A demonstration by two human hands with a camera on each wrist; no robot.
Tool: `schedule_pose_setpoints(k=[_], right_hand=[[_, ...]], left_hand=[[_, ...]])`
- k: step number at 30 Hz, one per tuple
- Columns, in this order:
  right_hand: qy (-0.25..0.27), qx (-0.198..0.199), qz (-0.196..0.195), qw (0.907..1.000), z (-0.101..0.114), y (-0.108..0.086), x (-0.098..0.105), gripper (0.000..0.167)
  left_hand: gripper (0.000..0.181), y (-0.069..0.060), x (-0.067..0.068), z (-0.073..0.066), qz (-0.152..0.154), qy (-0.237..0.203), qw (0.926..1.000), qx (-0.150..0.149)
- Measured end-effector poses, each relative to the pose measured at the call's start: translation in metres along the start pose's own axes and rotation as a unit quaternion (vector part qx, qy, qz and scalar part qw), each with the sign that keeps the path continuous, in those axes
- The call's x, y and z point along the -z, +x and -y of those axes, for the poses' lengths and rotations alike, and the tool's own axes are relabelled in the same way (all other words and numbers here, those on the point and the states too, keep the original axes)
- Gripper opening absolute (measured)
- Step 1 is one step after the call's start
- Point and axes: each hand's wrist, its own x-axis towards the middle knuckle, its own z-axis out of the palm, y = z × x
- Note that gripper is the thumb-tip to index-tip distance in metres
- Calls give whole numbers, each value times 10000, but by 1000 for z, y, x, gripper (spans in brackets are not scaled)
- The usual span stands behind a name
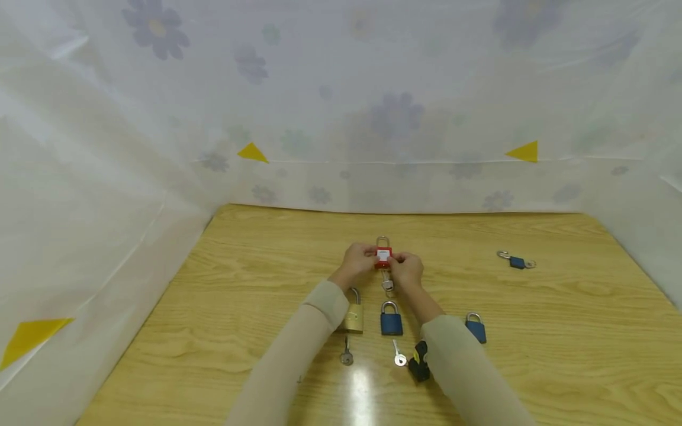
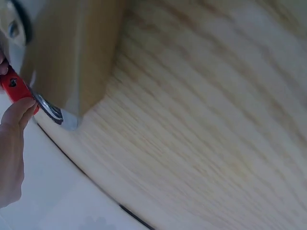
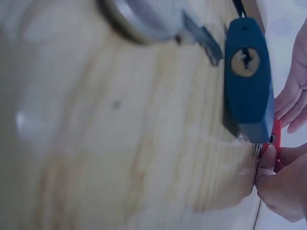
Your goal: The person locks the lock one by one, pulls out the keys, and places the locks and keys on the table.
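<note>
A red padlock (image 1: 383, 258) with a white label stands between my two hands, its shackle pointing away from me. My left hand (image 1: 359, 261) pinches its left side, and my right hand (image 1: 408, 270) pinches the lower right side. In the right wrist view, the red padlock's (image 3: 272, 139) keyhole end shows between the fingers. Just below it on the table lie keys on a ring (image 1: 388, 284). Nearer to me is a blue padlock (image 1: 391, 324), with a brass padlock (image 1: 354, 319) to its left, partly behind my left sleeve.
A key (image 1: 347, 357) lies below the brass padlock and another key (image 1: 399, 358) below the blue one. A black object (image 1: 419, 364) sits by my right sleeve. Farther right are a second blue padlock (image 1: 476, 329) and a small blue padlock (image 1: 517, 262) with its shackle swung out.
</note>
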Motion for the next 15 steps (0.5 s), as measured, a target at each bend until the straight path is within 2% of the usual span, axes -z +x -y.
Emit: schedule_pose_setpoints(k=[3,6,10,12,15], right_hand=[[48,-74,-168,9998,1,-2,2,19],[344,-208,-442,9982,4,-6,7,26],[739,-274,-597,9951,13,-13,29,35],[1035,-343,-454,9930,19,-18,46,37],[1473,-512,-263,9874,25,-27,71,38]], left_hand=[[28,0,-3,1,-103,88,9999,-45],[30,1,-4,2,-273,264,9990,-228],[31,-2,-1,-6,-410,258,9952,-848],[31,-3,1,-12,-468,186,9913,-1212],[29,-2,2,-21,-549,80,9865,-1543]])
